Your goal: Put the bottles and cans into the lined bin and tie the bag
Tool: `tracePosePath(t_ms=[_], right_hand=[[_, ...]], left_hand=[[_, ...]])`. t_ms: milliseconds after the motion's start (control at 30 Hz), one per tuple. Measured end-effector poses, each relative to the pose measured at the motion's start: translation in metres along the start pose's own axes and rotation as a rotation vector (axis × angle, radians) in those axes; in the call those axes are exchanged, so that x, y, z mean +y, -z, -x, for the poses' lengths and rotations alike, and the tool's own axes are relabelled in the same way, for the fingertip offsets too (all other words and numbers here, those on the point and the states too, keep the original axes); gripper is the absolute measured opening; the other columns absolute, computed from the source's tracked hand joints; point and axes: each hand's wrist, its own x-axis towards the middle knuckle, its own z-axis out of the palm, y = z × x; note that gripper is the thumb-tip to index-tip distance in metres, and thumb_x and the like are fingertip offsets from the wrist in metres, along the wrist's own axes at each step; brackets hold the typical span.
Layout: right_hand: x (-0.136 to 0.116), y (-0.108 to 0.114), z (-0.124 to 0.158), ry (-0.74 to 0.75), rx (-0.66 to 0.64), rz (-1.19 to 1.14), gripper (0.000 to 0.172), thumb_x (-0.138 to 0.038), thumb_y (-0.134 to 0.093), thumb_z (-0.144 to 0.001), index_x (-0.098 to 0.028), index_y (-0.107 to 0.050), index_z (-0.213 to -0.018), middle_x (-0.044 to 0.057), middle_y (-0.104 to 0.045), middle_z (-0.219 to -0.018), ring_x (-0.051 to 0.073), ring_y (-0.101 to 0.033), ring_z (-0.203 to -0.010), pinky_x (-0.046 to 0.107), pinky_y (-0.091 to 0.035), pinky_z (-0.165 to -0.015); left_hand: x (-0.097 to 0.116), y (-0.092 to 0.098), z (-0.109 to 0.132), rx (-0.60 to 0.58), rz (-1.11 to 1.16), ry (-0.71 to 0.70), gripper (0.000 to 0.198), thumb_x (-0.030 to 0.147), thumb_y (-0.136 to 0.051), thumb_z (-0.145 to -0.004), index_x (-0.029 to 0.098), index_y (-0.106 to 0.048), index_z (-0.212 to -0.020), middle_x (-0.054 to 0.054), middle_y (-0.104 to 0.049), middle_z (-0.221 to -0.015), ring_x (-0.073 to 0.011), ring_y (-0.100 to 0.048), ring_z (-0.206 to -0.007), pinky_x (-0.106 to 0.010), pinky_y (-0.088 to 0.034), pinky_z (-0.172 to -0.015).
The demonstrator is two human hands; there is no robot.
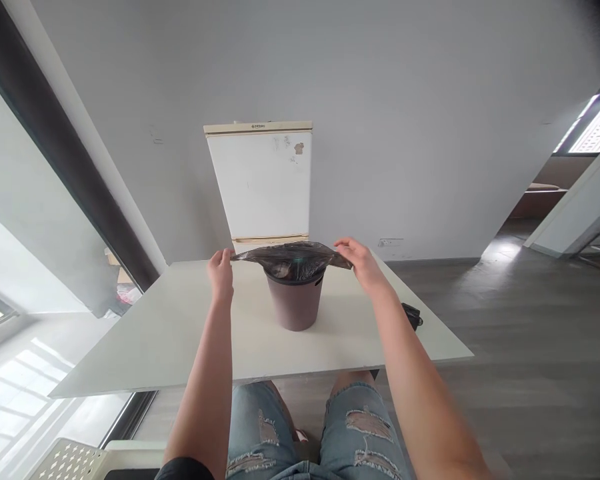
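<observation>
- A small, round, brownish-mauve plastic waste bin (295,304) is stood on a white rectangular table (170,340), slightly right of the table's middle and well clear of every edge.
- A dark, thin, translucent plastic bag (293,256) is stretched flat across the bin's mouth, its two ends drawn out beyond the rim to left and right.
- The bag's left end is pinched by the left hand (221,273), fingers pressed together on the film, just left of the rim.
- The bag's right end is pinched by the right hand (362,260), fingertips closed on the film, just right of the rim.
- Bare tabletop is left on both sides of the bin, wider on the left; the near edge lies above a pair of ripped blue denim shorts (310,427).
- A small black object (412,315) is seen close to the table's right edge; what it is cannot be told.
- A white, worn two-door refrigerator (263,187) is stood beyond the far edge against a grey wall.
- Open grey wood-look floor (530,347) is spread to the right.
</observation>
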Motion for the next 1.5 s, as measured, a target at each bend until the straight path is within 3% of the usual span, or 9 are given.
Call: tracePosePath(t_ms=[100,200,333,467,800,1000,1167,1333,1500], right_hand=[[0.017,0.013,-0.013,-0.285,0.181,-0.088,0.050,-0.073,-0.052,-0.092,-0.029,-0.071,-0.105,0.008,-0.066,-0.136,0.028,-0.062,-0.116,0.036,-0.052,-0.083],[0.027,0.014,-0.031,-0.564,0.103,-0.065,0.060,-0.082,-0.054,-0.087,-0.025,-0.070,-0.097,0.013,-0.070,-0.124,0.029,-0.067,-0.103,0.038,-0.055,-0.075],[0.024,-0.005,-0.056,-0.601,-0.118,0.022,0.047,-0.065,-0.082,-0.074,-0.021,-0.064,-0.078,0.010,-0.071,-0.078,0.024,-0.065,-0.071,0.035,-0.050,-0.059],[0.018,-0.020,-0.065,-0.414,-0.053,0.002,0.032,-0.037,-0.089,-0.066,-0.021,-0.067,-0.082,0.002,-0.065,-0.067,0.017,-0.056,-0.060,0.031,-0.045,-0.056],[0.030,-0.001,-0.054,-0.055,0.185,-0.125,0.014,-0.032,-0.070,-0.067,-0.022,-0.065,-0.076,-0.002,-0.056,-0.072,0.010,-0.035,-0.053,0.028,-0.029,-0.052],[0.051,0.029,-0.042,0.049,0.085,-0.283,0.030,-0.041,-0.073,-0.075,-0.027,-0.067,-0.101,0.002,-0.065,-0.091,0.019,-0.060,-0.076,0.032,-0.050,-0.068],[0.096,0.043,-0.021,0.171,0.033,-0.245,0.054,-0.067,-0.054,-0.092,-0.036,-0.059,-0.135,0.008,-0.065,-0.133,0.023,-0.065,-0.106,0.040,-0.057,-0.087],[0.121,0.011,-0.010,0.175,-0.234,-0.056,0.098,-0.089,-0.064,-0.075,-0.031,-0.049,-0.152,0.019,-0.047,-0.160,0.032,-0.056,-0.135,0.046,-0.057,-0.094],[0.081,-0.015,-0.020,0.243,-0.262,-0.122,0.103,-0.079,-0.084,-0.065,-0.028,-0.054,-0.149,0.017,-0.057,-0.153,0.034,-0.053,-0.141,0.051,-0.046,-0.113]], left_hand=[[-0.011,0.012,-0.015,-0.100,0.071,0.515,0.053,0.068,-0.053,-0.095,0.018,-0.071,-0.093,-0.017,-0.075,-0.110,-0.0288,-0.073,-0.101,-0.040,-0.060,-0.080],[-0.002,0.018,-0.033,-0.390,0.138,0.680,0.069,0.082,-0.060,-0.084,0.015,-0.072,-0.096,-0.023,-0.076,-0.108,-0.0335,-0.076,-0.096,-0.043,-0.063,-0.074],[0.021,0.000,-0.051,-0.572,0.015,0.510,0.047,0.047,-0.096,-0.063,0.014,-0.076,-0.090,-0.021,-0.078,-0.091,-0.0320,-0.076,-0.077,-0.042,-0.063,-0.066],[0.028,-0.020,-0.055,-0.391,0.009,0.220,0.021,0.017,-0.088,-0.063,0.014,-0.079,-0.081,-0.010,-0.075,-0.075,-0.0190,-0.068,-0.063,-0.031,-0.057,-0.061],[-0.002,-0.012,-0.039,-0.122,0.282,-0.084,0.024,0.032,-0.073,-0.073,0.019,-0.079,-0.093,-0.008,-0.074,-0.088,-0.0198,-0.071,-0.079,-0.027,-0.053,-0.063],[-0.024,0.014,-0.035,-0.192,0.515,-0.023,0.037,0.040,-0.074,-0.077,0.020,-0.079,-0.108,-0.011,-0.077,-0.112,-0.0265,-0.074,-0.106,-0.036,-0.061,-0.086],[-0.068,0.034,-0.019,-0.378,0.715,-0.151,0.080,0.088,-0.049,-0.085,0.028,-0.071,-0.133,-0.013,-0.057,-0.157,-0.0320,-0.052,-0.147,-0.050,-0.047,-0.118],[-0.107,0.005,-0.009,-0.557,0.509,-0.120,0.100,0.097,-0.074,-0.048,0.027,-0.076,-0.120,-0.017,-0.065,-0.146,-0.0372,-0.052,-0.146,-0.056,-0.038,-0.123],[-0.073,-0.029,-0.004,-0.700,0.457,-0.302,0.087,0.084,-0.076,-0.068,0.028,-0.071,-0.134,-0.015,-0.065,-0.146,-0.0329,-0.051,-0.147,-0.053,-0.034,-0.128]])
